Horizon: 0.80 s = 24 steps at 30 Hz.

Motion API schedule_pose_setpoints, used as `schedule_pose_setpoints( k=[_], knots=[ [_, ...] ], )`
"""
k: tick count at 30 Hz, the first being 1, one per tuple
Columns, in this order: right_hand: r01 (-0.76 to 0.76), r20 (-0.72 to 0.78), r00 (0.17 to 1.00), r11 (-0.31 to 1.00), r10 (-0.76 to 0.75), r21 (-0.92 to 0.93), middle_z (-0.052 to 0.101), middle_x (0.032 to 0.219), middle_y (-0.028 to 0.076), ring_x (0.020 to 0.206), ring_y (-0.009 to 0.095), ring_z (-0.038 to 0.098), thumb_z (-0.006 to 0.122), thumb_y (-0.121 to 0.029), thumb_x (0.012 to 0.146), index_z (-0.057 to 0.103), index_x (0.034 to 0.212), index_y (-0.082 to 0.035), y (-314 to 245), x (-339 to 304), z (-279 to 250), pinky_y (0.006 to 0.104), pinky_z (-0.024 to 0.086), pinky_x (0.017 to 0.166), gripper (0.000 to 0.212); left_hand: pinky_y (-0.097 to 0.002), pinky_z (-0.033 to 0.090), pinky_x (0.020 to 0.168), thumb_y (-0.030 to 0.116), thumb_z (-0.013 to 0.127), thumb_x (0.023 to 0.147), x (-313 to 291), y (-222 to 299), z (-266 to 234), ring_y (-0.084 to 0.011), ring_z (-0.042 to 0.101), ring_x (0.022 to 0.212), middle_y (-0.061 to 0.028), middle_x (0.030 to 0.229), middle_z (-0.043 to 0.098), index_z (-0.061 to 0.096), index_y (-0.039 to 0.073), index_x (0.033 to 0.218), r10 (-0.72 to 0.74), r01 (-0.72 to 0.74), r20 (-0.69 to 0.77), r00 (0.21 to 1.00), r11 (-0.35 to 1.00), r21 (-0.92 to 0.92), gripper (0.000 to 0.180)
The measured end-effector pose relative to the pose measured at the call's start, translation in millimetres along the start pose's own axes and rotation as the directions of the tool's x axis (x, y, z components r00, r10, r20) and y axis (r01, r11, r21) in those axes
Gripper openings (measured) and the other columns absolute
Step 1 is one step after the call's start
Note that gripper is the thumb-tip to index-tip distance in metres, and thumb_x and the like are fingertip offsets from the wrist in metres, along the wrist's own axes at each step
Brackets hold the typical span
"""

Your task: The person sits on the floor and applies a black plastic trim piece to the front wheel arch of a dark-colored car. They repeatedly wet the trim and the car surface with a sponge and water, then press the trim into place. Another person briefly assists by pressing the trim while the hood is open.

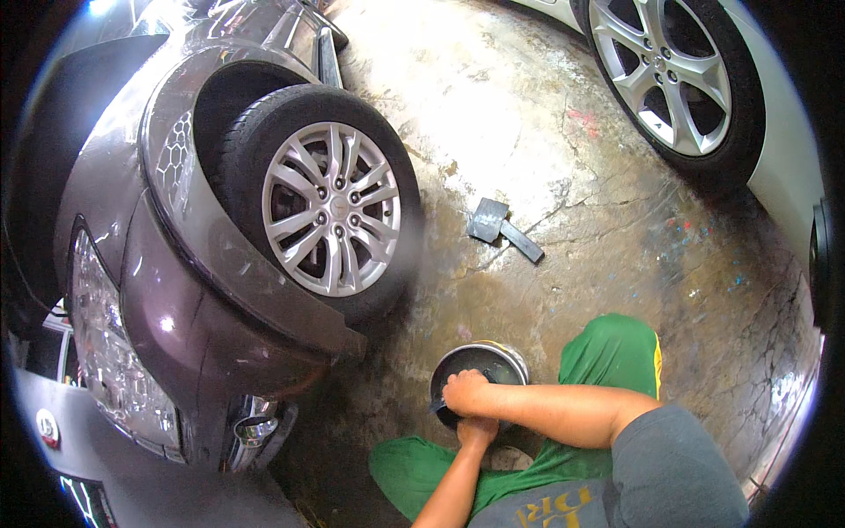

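Observation:
Both my hands are together over a small round bucket [509,355], dark inside with a pale outer wall, between my knees. My right hand [466,392] is closed with its fingers curled down inside the rim. A bit of something dark [437,406] shows beside its fingertips, too small to name. Just below it, my left hand [478,429] reaches into the bucket. Its fingers are hidden by the right hand and the bucket.
On my left stands a dark grey car [220,308], its front wheel [339,207] beside me. A white car's wheel [660,70] is at the far right. Ahead, a dark flat square piece [488,218] and a dark bar [522,242] lie on the stained concrete floor [458,290].

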State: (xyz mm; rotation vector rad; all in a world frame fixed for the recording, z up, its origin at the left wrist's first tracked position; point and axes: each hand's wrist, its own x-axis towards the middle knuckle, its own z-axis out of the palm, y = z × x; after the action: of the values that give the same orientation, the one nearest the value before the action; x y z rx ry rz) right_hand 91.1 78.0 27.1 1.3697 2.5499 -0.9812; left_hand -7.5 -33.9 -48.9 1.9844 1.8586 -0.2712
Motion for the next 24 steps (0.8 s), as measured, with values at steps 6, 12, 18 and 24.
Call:
schedule_pose_setpoints(
  k=[6, 12, 18, 24],
  knots=[
    [0.017, 0.201, 0.980, 0.998, -0.006, -0.055, 0.075, 0.114, 0.015, 0.105, 0.032, 0.073, 0.063, -0.023, 0.089, 0.078, 0.110, -0.009, -0.5, -14.4, -48.2, 0.0490, 0.058, 0.080, 0.030, -0.0574, 0.054, 0.090, 0.056, 0.045, 0.098, 5.3, 2.7, -5.5, -0.0445, 0.070, 0.102, -0.0229, 0.115, 0.071, 0.061, 0.017, 0.132, -0.149, 0.146, 0.221, 0.964, 0.989, 0.029, 0.055],
    [-0.096, 0.113, 0.990, 0.988, 0.083, 0.118, 0.075, 0.107, 0.019, 0.103, 0.035, 0.073, 0.061, -0.020, 0.086, 0.077, 0.102, -0.004, 34.4, -18.2, -108.4, 0.0482, 0.057, 0.084, 0.028, -0.0577, 0.054, 0.083, 0.055, 0.044, 0.101, 0.0, 32.3, -46.2, -0.0467, 0.069, 0.093, -0.0225, 0.100, 0.073, 0.069, 0.019, 0.114, -0.118, 0.130, 0.114, 0.986, 0.986, -0.105, 0.045],
    [-0.138, 0.056, 0.990, 0.942, 0.127, 0.306, 0.072, 0.113, 0.023, 0.106, 0.040, 0.070, 0.054, -0.019, 0.089, 0.073, 0.109, -0.002, 43.6, -12.0, -117.9, 0.0500, 0.056, 0.089, 0.033, -0.0560, 0.053, 0.082, 0.051, 0.047, 0.101, 1.0, 32.6, -49.8, -0.0450, 0.069, 0.095, -0.0206, 0.102, 0.073, 0.068, 0.016, 0.111, -0.108, 0.125, 0.133, 0.985, 0.984, -0.125, 0.042],
    [-0.107, 0.030, 0.994, 0.953, 0.103, 0.282, 0.070, 0.118, 0.023, 0.110, 0.041, 0.068, 0.051, -0.020, 0.091, 0.070, 0.114, -0.001, 43.1, -4.7, -105.3, 0.0520, 0.055, 0.091, 0.035, -0.0545, 0.053, 0.085, 0.051, 0.047, 0.101, -0.1, 34.8, -53.4, -0.0443, 0.068, 0.098, -0.0197, 0.105, 0.073, 0.068, 0.015, 0.112, -0.117, 0.134, 0.124, 0.985, 0.981, -0.140, 0.043]
  ],
)
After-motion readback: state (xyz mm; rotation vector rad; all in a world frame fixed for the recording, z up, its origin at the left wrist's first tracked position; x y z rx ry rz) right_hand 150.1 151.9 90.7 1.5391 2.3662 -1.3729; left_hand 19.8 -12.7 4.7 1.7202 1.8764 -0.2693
